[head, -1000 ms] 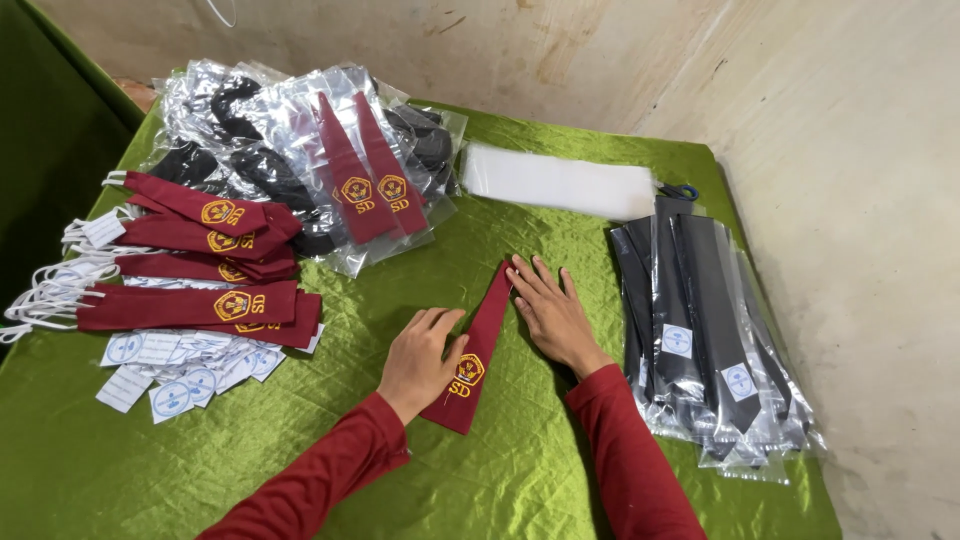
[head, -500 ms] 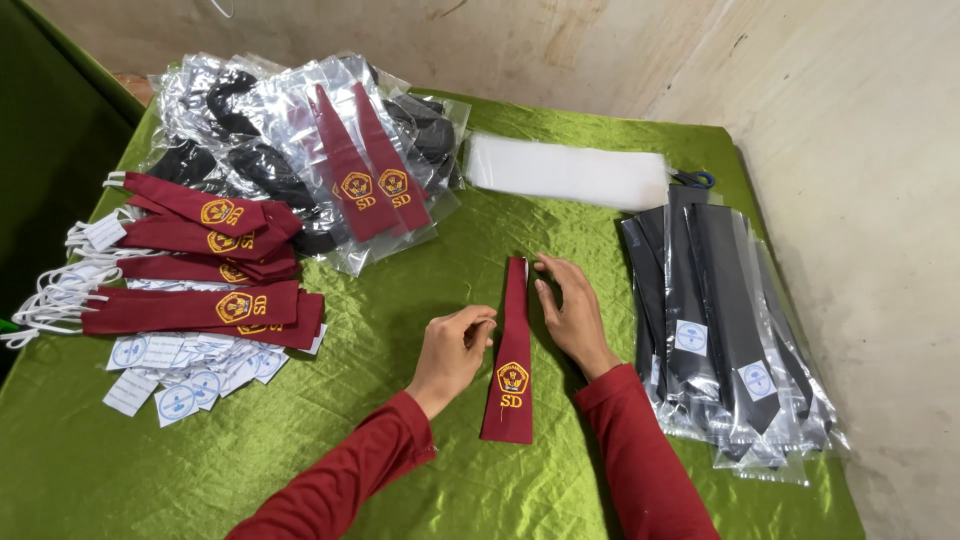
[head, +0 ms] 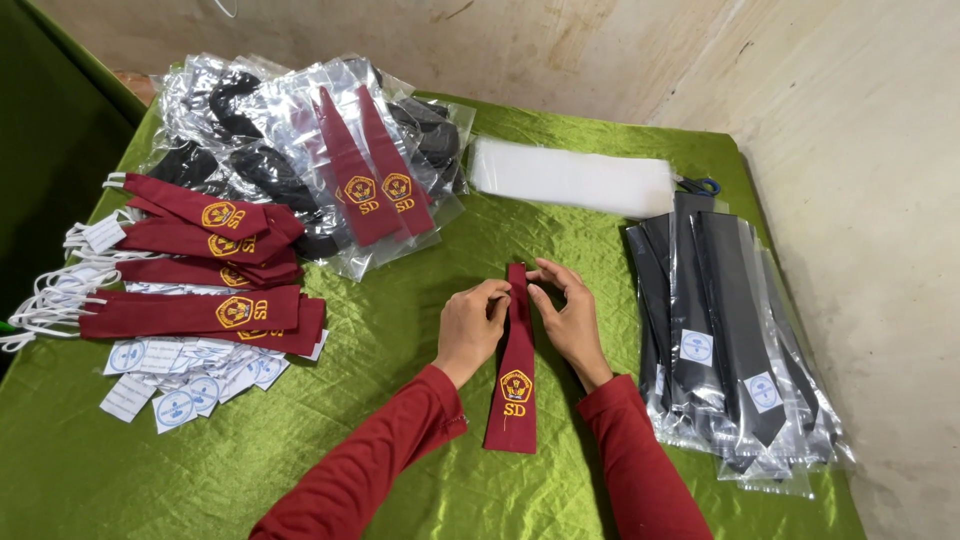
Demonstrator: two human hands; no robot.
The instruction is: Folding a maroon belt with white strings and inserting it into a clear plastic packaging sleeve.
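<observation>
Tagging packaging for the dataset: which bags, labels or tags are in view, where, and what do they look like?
Clear plastic bags: heap at far left, holding dark items; two maroon ties on top.
Bagged black ties: stack at right, long clear sleeves, each with a small white sticker with a blue round mark.
Paper tags: near left, loose white rectangles with blue round marks.
White flat pack: far centre, long rectangle.
Maroon tie: centre, between both hands, yellow embroidered emblem.

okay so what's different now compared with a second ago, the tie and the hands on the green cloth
The maroon tie has turned from lying slanted to lying straight, narrow end away from the person, and both hands have shifted to that end. The left hand and right hand now pinch it with their fingers instead of pressing flat. The stack of maroon ties, the bagged black ties and the paper tags have not moved.
</observation>
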